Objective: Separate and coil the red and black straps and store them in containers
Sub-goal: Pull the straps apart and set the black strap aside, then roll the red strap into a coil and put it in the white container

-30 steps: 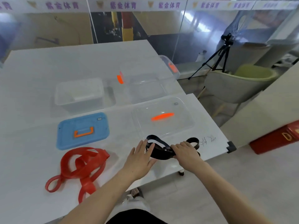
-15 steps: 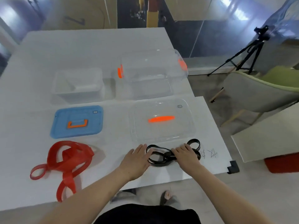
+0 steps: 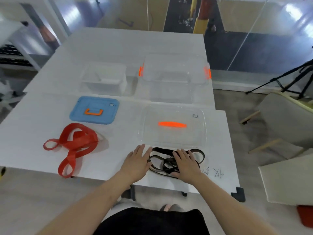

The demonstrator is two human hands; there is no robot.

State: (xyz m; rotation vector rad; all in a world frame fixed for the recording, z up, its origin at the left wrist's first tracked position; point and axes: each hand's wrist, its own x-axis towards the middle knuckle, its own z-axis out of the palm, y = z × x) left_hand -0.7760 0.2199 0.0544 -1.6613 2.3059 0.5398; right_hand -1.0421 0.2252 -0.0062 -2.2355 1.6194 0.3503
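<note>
A black strap point(image 3: 162, 158) lies in loose loops near the table's front edge. My right hand point(image 3: 186, 162) rests flat on top of its right part, fingers spread. My left hand point(image 3: 138, 160) lies flat on the table, fingers apart, touching the strap's left edge. A red strap point(image 3: 76, 143) lies tangled in loops at the front left, apart from both hands. Two clear containers stand at the back: a smaller one point(image 3: 105, 78) and a larger one point(image 3: 176, 77) with orange latches.
A blue lid point(image 3: 94, 110) with an orange handle lies behind the red strap. A clear lid point(image 3: 172, 126) with an orange handle lies just behind the black strap. The white table point(image 3: 118, 48) ends close to my body. A chair point(image 3: 284, 119) and tripod stand at right.
The black strap, held up a second ago, now lies flat on the table. Both hands have opened and pressed down on it. The camera has tilted further down.
</note>
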